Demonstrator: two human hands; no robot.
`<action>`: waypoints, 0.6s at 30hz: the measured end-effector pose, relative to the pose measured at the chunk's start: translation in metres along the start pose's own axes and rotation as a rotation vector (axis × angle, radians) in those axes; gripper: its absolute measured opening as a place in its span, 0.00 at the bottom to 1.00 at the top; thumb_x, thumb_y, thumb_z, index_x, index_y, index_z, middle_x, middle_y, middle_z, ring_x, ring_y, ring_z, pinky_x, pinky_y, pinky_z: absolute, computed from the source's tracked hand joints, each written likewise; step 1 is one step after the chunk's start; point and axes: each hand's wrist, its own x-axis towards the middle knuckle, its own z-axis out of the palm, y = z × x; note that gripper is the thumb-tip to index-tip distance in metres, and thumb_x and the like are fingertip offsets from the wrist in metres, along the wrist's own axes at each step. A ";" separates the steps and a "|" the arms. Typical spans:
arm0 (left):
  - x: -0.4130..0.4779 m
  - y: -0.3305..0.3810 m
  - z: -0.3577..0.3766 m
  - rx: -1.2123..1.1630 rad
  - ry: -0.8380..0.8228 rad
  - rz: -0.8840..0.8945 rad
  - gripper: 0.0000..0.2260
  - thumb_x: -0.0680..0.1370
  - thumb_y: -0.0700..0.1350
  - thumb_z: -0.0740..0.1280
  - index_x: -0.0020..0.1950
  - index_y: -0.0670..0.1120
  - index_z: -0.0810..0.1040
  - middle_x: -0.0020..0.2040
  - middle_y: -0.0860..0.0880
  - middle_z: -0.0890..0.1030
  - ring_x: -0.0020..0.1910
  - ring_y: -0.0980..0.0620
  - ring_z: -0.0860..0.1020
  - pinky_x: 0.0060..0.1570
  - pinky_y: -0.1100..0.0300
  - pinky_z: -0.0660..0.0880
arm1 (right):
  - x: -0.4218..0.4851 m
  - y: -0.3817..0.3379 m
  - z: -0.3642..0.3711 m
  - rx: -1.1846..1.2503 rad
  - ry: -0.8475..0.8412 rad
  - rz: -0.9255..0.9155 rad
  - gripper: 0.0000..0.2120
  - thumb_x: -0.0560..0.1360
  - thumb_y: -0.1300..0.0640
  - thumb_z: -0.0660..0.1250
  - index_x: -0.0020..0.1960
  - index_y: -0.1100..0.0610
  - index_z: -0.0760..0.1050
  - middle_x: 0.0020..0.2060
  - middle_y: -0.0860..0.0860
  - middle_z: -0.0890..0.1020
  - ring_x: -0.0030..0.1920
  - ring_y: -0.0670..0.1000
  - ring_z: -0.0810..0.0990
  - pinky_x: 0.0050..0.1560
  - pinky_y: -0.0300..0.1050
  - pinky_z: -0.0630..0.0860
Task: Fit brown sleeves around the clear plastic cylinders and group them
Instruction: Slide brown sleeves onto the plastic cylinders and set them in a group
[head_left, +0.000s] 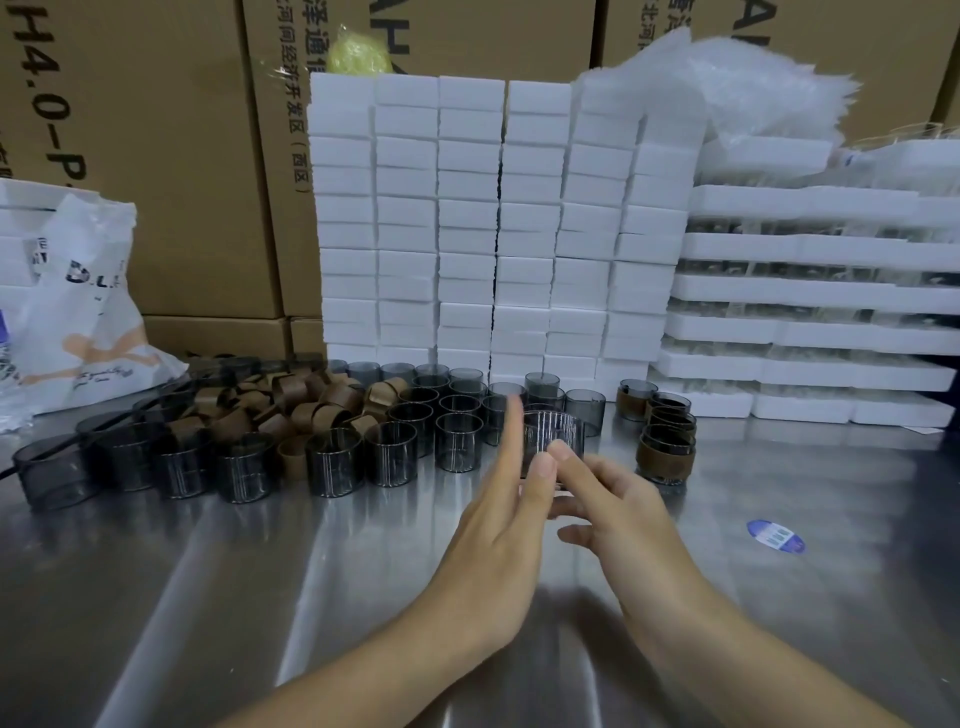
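One smoky clear plastic cylinder singled out, no sleeve on it yet.
I have my left hand straight-fingered, holding nothing; my right hand is loosely curled, one fingertip at the cylinder's near wall, though I cannot tell if it pinches. The cylinder stands mid-table just beyond my fingers, upright, mouth up, axis vertical, wider than tall. Next, I judge, a band from the heap of brown sleeves at far left goes round it, then it joins the sleeved group on the right.
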 end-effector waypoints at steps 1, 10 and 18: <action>0.001 -0.001 -0.001 -0.017 0.017 -0.019 0.30 0.79 0.74 0.48 0.79 0.80 0.41 0.69 0.73 0.73 0.68 0.71 0.74 0.76 0.48 0.71 | -0.001 0.000 0.002 -0.013 0.005 -0.019 0.30 0.70 0.33 0.73 0.62 0.54 0.84 0.53 0.49 0.90 0.50 0.46 0.89 0.51 0.47 0.78; 0.002 -0.012 -0.002 0.146 -0.082 0.076 0.24 0.80 0.76 0.47 0.76 0.84 0.48 0.77 0.71 0.65 0.72 0.82 0.57 0.71 0.64 0.61 | -0.005 0.006 0.005 0.012 0.060 0.020 0.21 0.79 0.37 0.71 0.59 0.53 0.85 0.51 0.50 0.90 0.50 0.49 0.90 0.54 0.51 0.82; 0.010 -0.016 -0.006 -0.033 0.036 -0.041 0.30 0.80 0.72 0.49 0.83 0.73 0.55 0.70 0.64 0.79 0.68 0.62 0.78 0.68 0.51 0.78 | -0.004 0.004 0.003 0.011 0.047 0.024 0.29 0.68 0.32 0.73 0.58 0.52 0.85 0.50 0.47 0.89 0.40 0.46 0.85 0.46 0.47 0.77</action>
